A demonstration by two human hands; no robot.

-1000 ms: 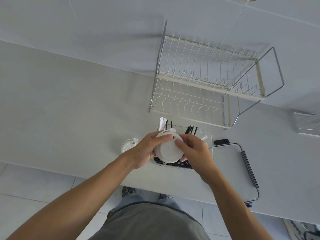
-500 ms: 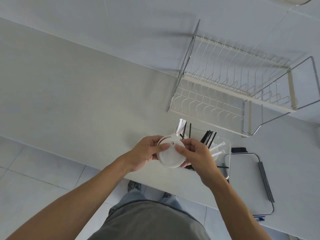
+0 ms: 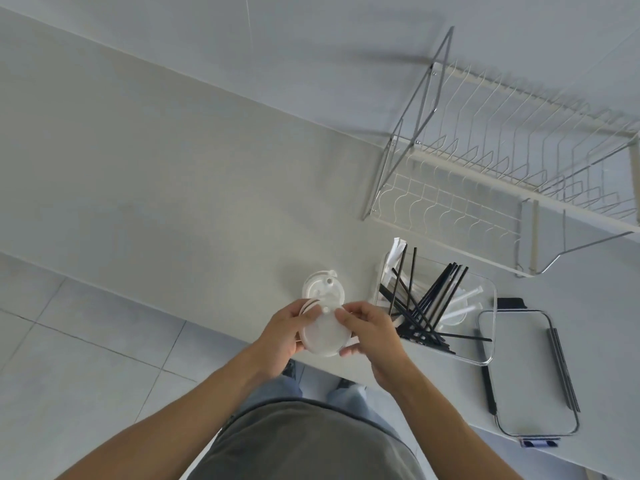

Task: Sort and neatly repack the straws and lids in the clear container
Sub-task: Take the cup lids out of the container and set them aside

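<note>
- left hand (image 3: 281, 339) fingers curled round a white lid stack (image 3: 323, 336)
- right hand (image 3: 375, 336) pinching its rim at 3 o'clock
- another lid (image 3: 320, 289) lying at 12 on worktop (image 3: 173, 202)

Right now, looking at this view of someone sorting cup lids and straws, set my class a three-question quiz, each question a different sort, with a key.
1. True or false: both hands hold a white lid.
2. Multiple choice: the black straws are A) on the counter, B) in the clear container, C) in the dish rack.
3. Fill in: a second lid lies on the counter just ____ the held one.

Key
1. True: the left hand and the right hand grip it at its edges.
2. B, leaning crossed, unsorted.
3. Beyond; the container's own cover lies on the person's right of the container.
</note>
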